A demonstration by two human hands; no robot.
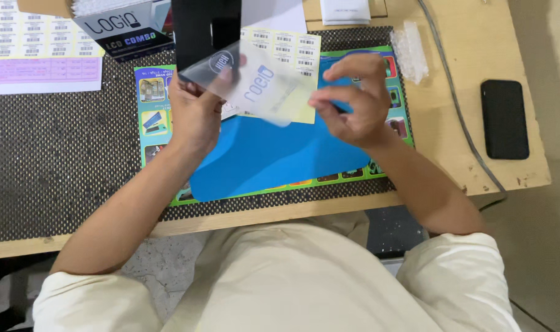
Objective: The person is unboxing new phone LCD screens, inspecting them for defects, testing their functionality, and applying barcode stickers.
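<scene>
A translucent plastic sleeve point(255, 83), printed w/ pale lettering, is held up over the blue mat point(280, 157) betw. both hands, slightly tilted. The left hand point(197, 110) is clamped on the sleeve's left end, thumb on top, fingers hidden under it. The right hand point(353, 101) is pinched on the sleeve's right edge w/ thumb & forefinger; the other fingers are curled above. A pale yellow sheet point(298, 104) is seen through and just past the sleeve's right part; whether it sits inside or behind cannot be told.

The blue mat is laid on a green-bordered work pad point(154, 104) w/ small picture tiles round its rim, itself on a dark perforated anti-slip sheet point(64, 147) covering the wooden desk point(458, 154).

A black flat item point(200, 31) stands upright just behind the left hand. A grey & black carton point(126, 27) is placed behind-left of it, next to barcode label sheets point(34, 34) and a pink paper point(43, 71). More barcode labels point(295, 49) lie behind the sleeve. A wad of bubble wrap point(409, 52) is left on the desk to the right, a grey cable point(458, 104) runs past it, and a black phone point(504, 120) lies face-down well apart, near the desk's right edge.
</scene>
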